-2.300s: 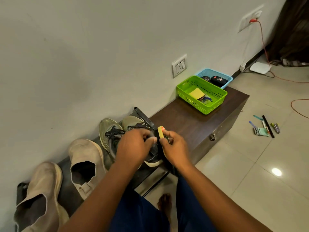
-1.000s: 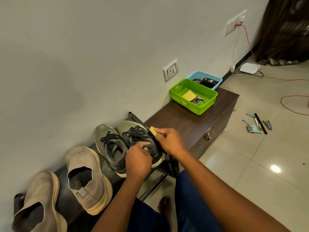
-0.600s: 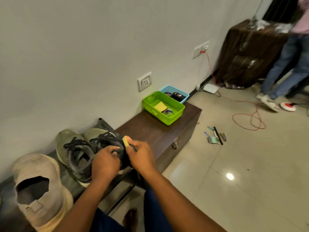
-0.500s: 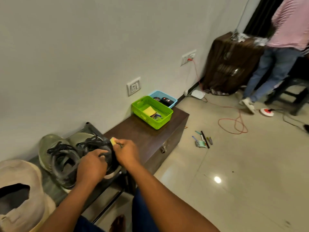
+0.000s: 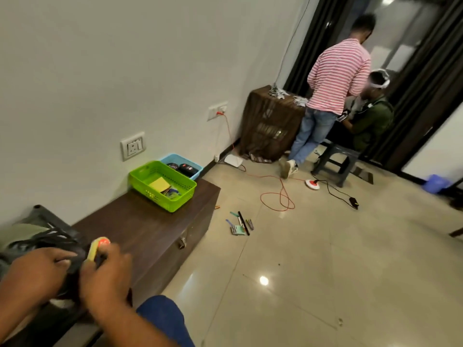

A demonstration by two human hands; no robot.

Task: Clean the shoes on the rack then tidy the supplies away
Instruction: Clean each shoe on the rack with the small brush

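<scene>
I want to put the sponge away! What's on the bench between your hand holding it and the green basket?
Nothing: the head view shows bare bench top between the right hand and the green basket.

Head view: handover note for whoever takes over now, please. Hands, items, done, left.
Left hand holds the dark laced shoe on the rack.
Right hand grips the yellow sponge against that shoe.
Green basket with supplies and blue basket sit on the wooden chest; pens and small items lie on the floor.
Done: cannot tell which shoes are clean.
Left: finish the shoe, then put the sponge away.
</scene>
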